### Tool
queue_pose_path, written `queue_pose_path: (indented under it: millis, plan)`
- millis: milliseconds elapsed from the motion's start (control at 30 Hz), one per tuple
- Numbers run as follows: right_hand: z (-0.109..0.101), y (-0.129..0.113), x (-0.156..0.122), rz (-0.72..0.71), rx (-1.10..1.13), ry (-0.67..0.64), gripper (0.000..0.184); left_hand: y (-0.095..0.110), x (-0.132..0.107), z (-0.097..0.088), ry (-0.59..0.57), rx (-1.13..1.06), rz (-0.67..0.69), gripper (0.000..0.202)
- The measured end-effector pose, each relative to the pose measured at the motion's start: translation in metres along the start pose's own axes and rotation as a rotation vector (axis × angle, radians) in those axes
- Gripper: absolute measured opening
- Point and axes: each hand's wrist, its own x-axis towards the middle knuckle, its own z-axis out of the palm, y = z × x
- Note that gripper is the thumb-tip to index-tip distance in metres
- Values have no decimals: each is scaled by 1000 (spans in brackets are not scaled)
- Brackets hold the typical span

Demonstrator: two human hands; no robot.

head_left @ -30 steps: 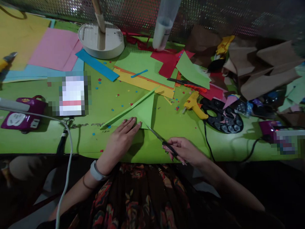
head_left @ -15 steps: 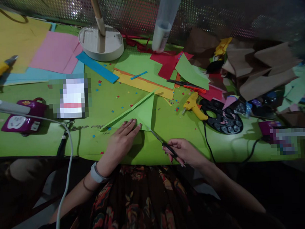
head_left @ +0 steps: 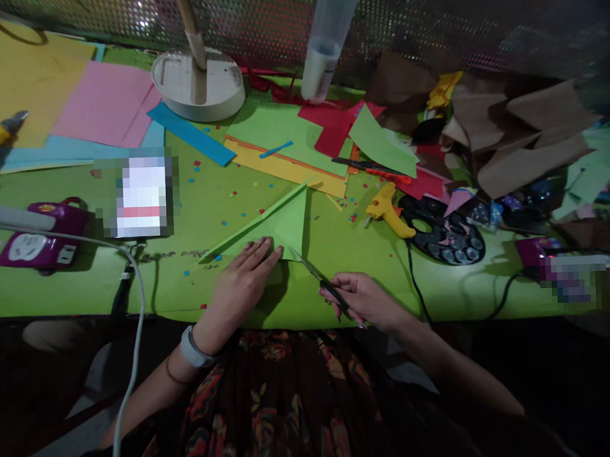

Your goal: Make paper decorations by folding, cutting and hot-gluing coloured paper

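Note:
A light green sheet of paper folded into a triangle lies on the green table. My left hand rests flat on its near edge, fingers stretched out together and pressing it down. Fingers of my right hand are closed through the handles of a pair of scissors. The thin blades point up and left, and their tip touches the near right corner of the folded paper.
A yellow glue gun and a black paint palette lie to the right, with cables running off the table edge. Coloured paper sheets, brown paper scraps, a white round lamp base, a purple device and confetti bits are spread about.
My right hand with the scissors has shifted slightly left, bringing the blades a little nearer the paper's corner. My left hand stays pressed on the paper.

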Motion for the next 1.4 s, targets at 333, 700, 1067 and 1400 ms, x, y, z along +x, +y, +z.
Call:
queue_pose_path:
  millis: [333,700,1067,1400]
  plan:
    - [-1,-1,4,-5,-50,-30,50,0,0,-1,-32,-62,-32,50]
    - [-2,-9,8,-39,-55,-66,46,1,1,-3,-30,-69,-34,47]
    - [-3,-7,9,-39,-20,-51,47,-1,0,0,-13,-56,-17,47]
    - [-3,-10,12,-73,-38,-72,46,-1,1,0,-16,-70,-26,50]
